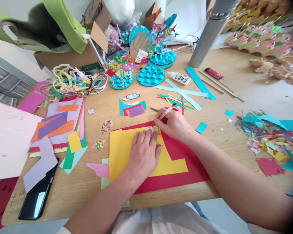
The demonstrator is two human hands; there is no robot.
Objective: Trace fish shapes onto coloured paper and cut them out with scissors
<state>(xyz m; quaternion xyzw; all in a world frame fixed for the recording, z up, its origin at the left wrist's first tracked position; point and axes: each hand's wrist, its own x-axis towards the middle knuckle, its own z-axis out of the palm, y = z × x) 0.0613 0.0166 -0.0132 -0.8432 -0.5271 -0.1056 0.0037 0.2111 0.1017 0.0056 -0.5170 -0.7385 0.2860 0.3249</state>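
My right hand [175,125] is closed around a slim pen [168,111], its tip down at the top edge of a yellow sheet of paper [120,152]. Flat on that sheet lies my left hand [146,149], fingers stretched out over a small white paper cutout [150,129], mostly covered. Under the yellow sheet is a larger red sheet [185,162]. Just beyond my right hand a dark pointed tip [154,109] shows, the rest hidden. A fish cutout [132,96] and a purple paper piece [136,110] lie farther back.
Paper strips [195,92], a glue bottle [179,78] and blue scalloped discs [150,76] fill the back. A grey metal post [211,35] rises at back right. Paper scraps [266,136] heap at right. A phone [36,198] and stacked coloured paper [61,125] are at left.
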